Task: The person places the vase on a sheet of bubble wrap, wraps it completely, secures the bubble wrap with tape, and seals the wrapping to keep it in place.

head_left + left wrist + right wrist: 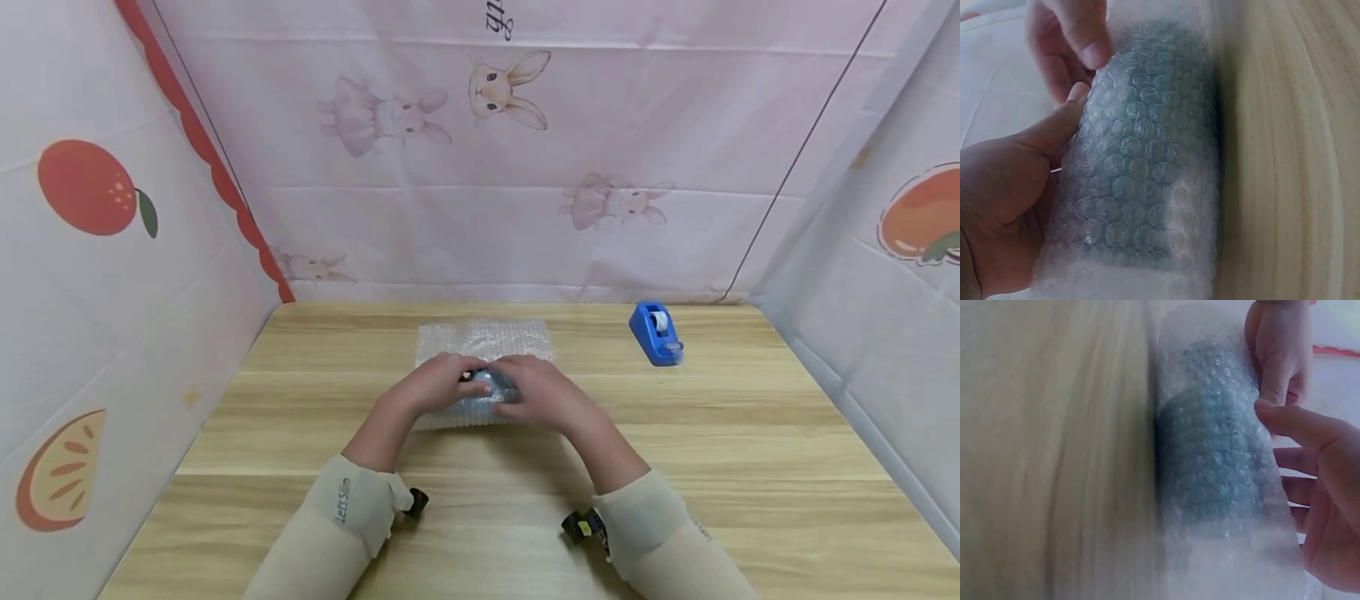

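Observation:
A blue-green object [495,384] lies under a layer of clear bubble wrap [510,336] on the table; the wrap blurs its shape and I cannot tell its kind. In both wrist views the bubble wrap [1138,147] curves round it like a roll. My left hand [437,382] holds the roll from the left, thumb on its near side. From the right, my right hand [546,394] grips it too, thumb [1294,422] on the wrap and fingers over the far side. The two hands nearly meet at the middle.
A blue tape dispenser [655,335] with a roll of tape stands at the back right of the wooden table [712,450]. Printed cloth walls [420,225] close off the back and both sides.

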A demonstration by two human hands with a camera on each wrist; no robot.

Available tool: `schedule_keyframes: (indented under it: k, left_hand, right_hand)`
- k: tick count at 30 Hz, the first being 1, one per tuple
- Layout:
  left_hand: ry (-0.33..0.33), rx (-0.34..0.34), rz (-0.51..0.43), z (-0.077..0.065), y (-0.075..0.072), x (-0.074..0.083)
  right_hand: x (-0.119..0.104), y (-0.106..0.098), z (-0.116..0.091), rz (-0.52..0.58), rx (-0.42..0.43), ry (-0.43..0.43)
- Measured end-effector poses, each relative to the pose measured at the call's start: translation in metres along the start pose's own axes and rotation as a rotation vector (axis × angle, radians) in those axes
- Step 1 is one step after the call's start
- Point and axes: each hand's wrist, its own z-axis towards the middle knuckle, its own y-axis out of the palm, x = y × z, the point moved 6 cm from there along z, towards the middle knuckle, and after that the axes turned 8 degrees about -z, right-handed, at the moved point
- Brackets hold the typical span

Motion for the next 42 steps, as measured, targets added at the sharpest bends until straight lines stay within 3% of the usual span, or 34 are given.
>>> schedule_keyframes:
  k: [5, 13, 17, 21, 25, 28, 32, 34, 38, 42]
  left_hand:
    - [-0.012, -0.011, -0.017, -0.001, 0.001, -0.001]
    - [-0.037, -0.022, 0.003, 0.0, 0.001, -0.002]
    - [-0.049, -0.018, 0.044, 0.0, 0.001, 0.0]
    - [-0.039, 0.04, 0.134, -0.001, -0.001, 0.005]
    - [0.006, 0.121, 0.19, -0.006, -0.005, 0.014]
    - [0.086, 0.162, 0.196, -0.011, -0.005, 0.023]
    - [0.178, 0.153, 0.254, -0.015, 0.003, 0.029]
    - [0.162, 0.128, 0.299, -0.016, 0.01, 0.027]
    - [0.039, 0.101, 0.442, -0.015, 0.021, 0.017]
    - [-0.006, 0.119, 0.535, -0.011, 0.024, 0.013]
  right_hand:
    - [0.001, 0.008, 0.001, 0.034, -0.056, 0.056]
    - [0.003, 0.007, 0.004, 0.039, -0.058, 0.075]
    - [0.003, 0.006, 0.006, 0.037, -0.065, 0.075]
    - [0.003, 0.006, 0.008, 0.028, -0.068, 0.081]
    - [0.005, 0.007, 0.009, 0.027, -0.078, 0.106]
    - [0.006, 0.007, 0.009, 0.029, -0.077, 0.118]
    - [0.009, 0.008, 0.011, 0.035, -0.088, 0.131]
    - [0.01, 0.008, 0.012, 0.047, -0.095, 0.139]
    - [0.011, 0.008, 0.014, 0.063, -0.115, 0.149]
    - [0.011, 0.01, 0.015, 0.069, -0.131, 0.147]
